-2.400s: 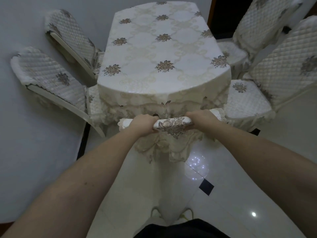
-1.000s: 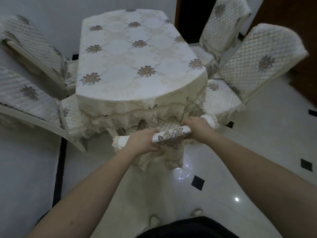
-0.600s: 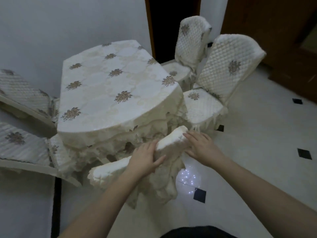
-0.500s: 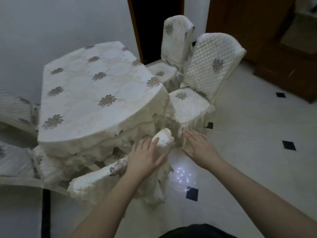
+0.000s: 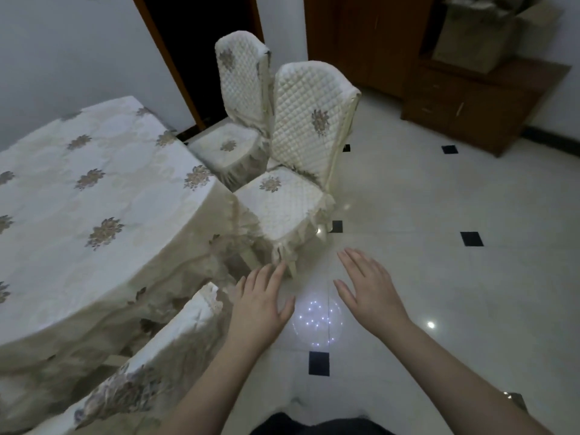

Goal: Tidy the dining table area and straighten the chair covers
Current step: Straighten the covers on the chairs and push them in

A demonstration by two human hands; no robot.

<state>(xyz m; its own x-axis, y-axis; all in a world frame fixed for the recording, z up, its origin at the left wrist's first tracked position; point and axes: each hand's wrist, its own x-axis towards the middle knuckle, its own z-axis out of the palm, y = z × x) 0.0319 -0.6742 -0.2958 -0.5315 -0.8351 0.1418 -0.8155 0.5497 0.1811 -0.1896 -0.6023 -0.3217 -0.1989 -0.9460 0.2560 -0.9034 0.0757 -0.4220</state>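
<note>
Head view: left hand [image 5: 260, 304] and right hand [image 5: 368, 285] hover flat and empty beside the counter [image 5: 94, 196]; near chair [image 5: 292, 196] likely awaits straightening, its cover apparently untouched.

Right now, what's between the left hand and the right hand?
Head view: only bare floor tile with a cluster of light reflections lies between the left hand and right hand; both are open, holding nothing.

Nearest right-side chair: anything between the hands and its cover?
Nothing visible. Both the left hand and right hand hover open over bare floor tiles, just short of the nearest right-side chair. Its seat skirt faces them unobstructed. The table and the covered chair back at the table's end lie off to the left.
</note>
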